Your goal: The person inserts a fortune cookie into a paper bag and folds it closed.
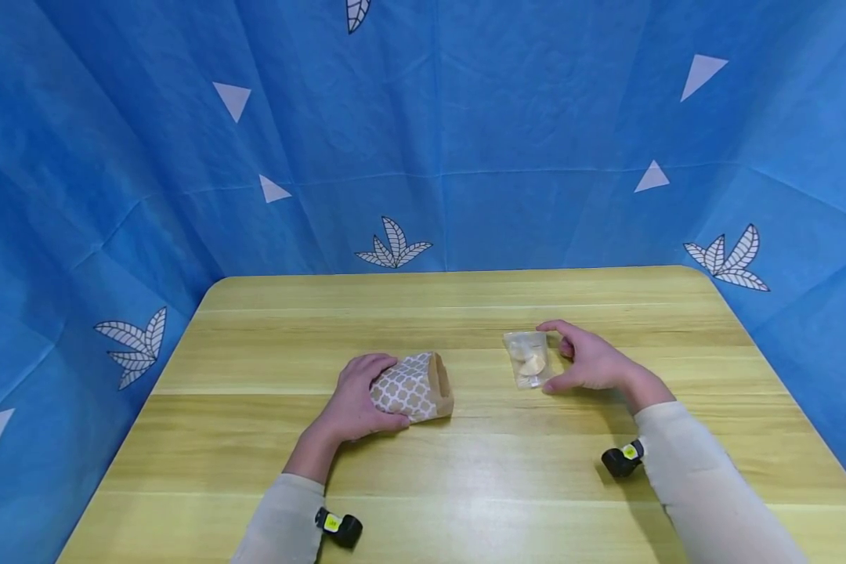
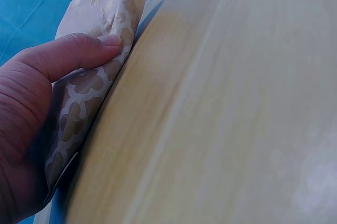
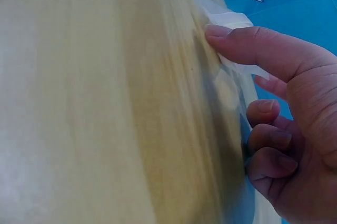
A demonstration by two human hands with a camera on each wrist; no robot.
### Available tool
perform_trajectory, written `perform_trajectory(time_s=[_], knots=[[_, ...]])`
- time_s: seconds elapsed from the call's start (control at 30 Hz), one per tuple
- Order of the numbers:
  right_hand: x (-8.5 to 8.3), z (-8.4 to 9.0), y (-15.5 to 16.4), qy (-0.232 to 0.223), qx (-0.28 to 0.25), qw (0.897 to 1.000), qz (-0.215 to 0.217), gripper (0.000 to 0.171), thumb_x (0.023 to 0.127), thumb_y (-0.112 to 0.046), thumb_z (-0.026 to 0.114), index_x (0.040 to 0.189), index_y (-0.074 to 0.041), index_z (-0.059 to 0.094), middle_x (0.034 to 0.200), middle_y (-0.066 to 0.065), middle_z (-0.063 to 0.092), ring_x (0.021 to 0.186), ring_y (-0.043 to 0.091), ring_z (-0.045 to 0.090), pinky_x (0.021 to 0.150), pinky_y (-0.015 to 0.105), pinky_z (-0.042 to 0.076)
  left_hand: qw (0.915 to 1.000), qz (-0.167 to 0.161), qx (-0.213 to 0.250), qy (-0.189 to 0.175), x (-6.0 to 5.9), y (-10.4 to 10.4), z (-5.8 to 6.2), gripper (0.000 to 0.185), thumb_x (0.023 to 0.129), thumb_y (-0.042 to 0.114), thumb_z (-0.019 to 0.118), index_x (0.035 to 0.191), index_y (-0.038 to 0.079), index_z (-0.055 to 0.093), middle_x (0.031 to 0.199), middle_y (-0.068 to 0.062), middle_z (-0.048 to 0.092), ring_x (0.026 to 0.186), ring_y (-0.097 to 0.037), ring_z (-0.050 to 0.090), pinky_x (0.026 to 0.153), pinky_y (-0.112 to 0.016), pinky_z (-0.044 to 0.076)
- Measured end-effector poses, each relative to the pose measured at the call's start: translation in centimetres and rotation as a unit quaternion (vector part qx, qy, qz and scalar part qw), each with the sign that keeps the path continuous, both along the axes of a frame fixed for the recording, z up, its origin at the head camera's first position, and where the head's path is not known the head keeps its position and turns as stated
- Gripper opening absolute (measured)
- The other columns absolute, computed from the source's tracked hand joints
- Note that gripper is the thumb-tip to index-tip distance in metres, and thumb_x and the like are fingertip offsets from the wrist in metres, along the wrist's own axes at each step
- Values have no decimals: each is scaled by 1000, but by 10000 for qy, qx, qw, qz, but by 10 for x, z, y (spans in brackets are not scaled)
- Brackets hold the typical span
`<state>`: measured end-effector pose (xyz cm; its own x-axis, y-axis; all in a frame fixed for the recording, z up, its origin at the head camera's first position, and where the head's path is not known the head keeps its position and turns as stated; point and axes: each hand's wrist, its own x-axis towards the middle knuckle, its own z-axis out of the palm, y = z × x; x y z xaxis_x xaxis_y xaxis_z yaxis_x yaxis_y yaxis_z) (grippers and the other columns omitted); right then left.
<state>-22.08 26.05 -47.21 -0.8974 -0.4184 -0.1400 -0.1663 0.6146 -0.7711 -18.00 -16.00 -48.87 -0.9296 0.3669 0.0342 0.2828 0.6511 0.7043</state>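
A small paper bag (image 1: 414,389) with a brown and white lattice print lies on its side on the wooden table (image 1: 479,486), its open mouth facing right. My left hand (image 1: 356,399) grips its closed end, fingers curled over the top and thumb along the near side. The left wrist view shows the thumb (image 2: 79,50) pressing the patterned bag (image 2: 79,108). To the right lies a clear plastic packet (image 1: 529,359) with pale pieces inside. My right hand (image 1: 587,362) holds its right edge between forefinger and thumb. In the right wrist view the thumb (image 3: 247,42) presses the packet (image 3: 231,20).
Blue cloth (image 1: 423,141) printed with white leaves and triangles walls in the table at the back and both sides. A small black camera is strapped under each wrist (image 1: 338,526) (image 1: 622,458). The table's far edge (image 1: 458,272) runs just below the cloth.
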Motion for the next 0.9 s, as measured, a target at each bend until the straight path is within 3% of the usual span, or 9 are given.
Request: perform_trajectory(time_s=[0.47,0.9], knots=[[10,-6,-2,388,111,9987,-320,83,70,-31,92,140,-16,48,78,6,38,69,21,36,66,38,34,10000,-6,-43,0,-1,0,-2,98,59,44,94,143,14,53,144,-2,47,135,-25,33,110,-51,28],[16,-9,-10,646,-221,9971,-350,83,70,-29,93,138,-16,50,77,6,37,69,21,37,66,37,34,9999,71,7,-83,1,1,1,98,58,42,94,143,14,53,146,-3,45,136,-27,32,110,-52,28]])
